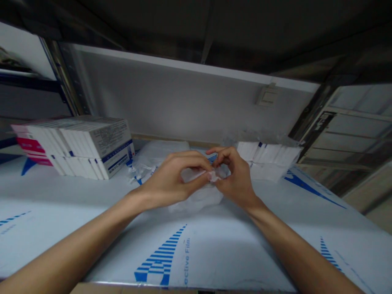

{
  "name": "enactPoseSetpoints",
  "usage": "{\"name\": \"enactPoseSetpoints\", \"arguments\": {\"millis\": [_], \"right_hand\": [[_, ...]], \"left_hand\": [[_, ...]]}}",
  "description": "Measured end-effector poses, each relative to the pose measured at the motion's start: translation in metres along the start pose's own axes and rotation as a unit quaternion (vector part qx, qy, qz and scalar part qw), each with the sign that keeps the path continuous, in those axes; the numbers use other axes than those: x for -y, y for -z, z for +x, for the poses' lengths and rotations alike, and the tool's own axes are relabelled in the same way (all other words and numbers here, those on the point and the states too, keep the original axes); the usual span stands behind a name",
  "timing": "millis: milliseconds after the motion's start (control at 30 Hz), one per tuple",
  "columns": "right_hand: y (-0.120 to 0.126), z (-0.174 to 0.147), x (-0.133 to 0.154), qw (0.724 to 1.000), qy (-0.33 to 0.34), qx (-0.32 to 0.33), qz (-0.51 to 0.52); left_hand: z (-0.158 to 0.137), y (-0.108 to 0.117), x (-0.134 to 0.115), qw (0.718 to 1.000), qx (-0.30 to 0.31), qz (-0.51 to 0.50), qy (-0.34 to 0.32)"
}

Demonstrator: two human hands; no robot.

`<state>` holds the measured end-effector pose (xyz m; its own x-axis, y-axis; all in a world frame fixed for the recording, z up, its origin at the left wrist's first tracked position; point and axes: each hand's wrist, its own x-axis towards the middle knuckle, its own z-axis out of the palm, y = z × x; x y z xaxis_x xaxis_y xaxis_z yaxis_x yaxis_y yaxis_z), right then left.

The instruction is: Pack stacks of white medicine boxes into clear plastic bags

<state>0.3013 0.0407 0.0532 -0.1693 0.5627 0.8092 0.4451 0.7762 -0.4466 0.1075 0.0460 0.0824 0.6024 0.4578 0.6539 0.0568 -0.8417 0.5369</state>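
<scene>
Your left hand [171, 179] and right hand [235, 176] meet mid-frame, both pinching the bunched top of the thin plastic bag [196, 201]. It looks soft, light and slippery, maybe easy to tear; grip the gathered part.

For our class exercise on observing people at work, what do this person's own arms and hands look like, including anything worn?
The left hand and right hand are ungloved, with slender fingers and no visible rings. The left forearm and right forearm are slim and bare as far as they show: no sleeves, watch, cables or clear markings.
</scene>
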Motion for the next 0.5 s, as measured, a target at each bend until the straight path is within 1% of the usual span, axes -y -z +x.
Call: {"name": "enactPoseSetpoints", "arguments": {"millis": [33,100,167,233,300,367,433,500], "right_hand": [[0.001,0.000,0.000,1.000,-0.004,0.025,-0.002],[0.005,0.000,0.001,0.997,-0.006,0.081,-0.002],[0.007,0.001,0.000,0.994,-0.012,0.109,0.014],[0.008,0.003,-0.001,0.993,-0.029,0.095,0.060],[0.009,0.005,-0.002,0.988,-0.064,0.072,0.121],[0.009,0.008,-0.001,0.980,-0.104,0.060,0.160],[0.008,0.011,0.001,0.978,-0.132,0.050,0.156],[0.007,0.013,0.001,0.979,-0.147,0.040,0.137]], "left_hand": [[-0.002,-0.001,-0.001,0.997,0.003,0.067,-0.049],[-0.006,-0.003,0.001,0.973,0.007,0.187,-0.134],[-0.008,-0.004,0.004,0.945,-0.003,0.271,-0.183],[-0.010,-0.003,0.009,0.931,-0.029,0.314,-0.184],[-0.010,0.000,0.013,0.928,-0.051,0.328,-0.170],[-0.009,0.003,0.015,0.927,-0.057,0.335,-0.160],[-0.009,0.005,0.016,0.929,-0.050,0.331,-0.159],[-0.008,0.008,0.012,0.940,-0.030,0.301,-0.158]]}}
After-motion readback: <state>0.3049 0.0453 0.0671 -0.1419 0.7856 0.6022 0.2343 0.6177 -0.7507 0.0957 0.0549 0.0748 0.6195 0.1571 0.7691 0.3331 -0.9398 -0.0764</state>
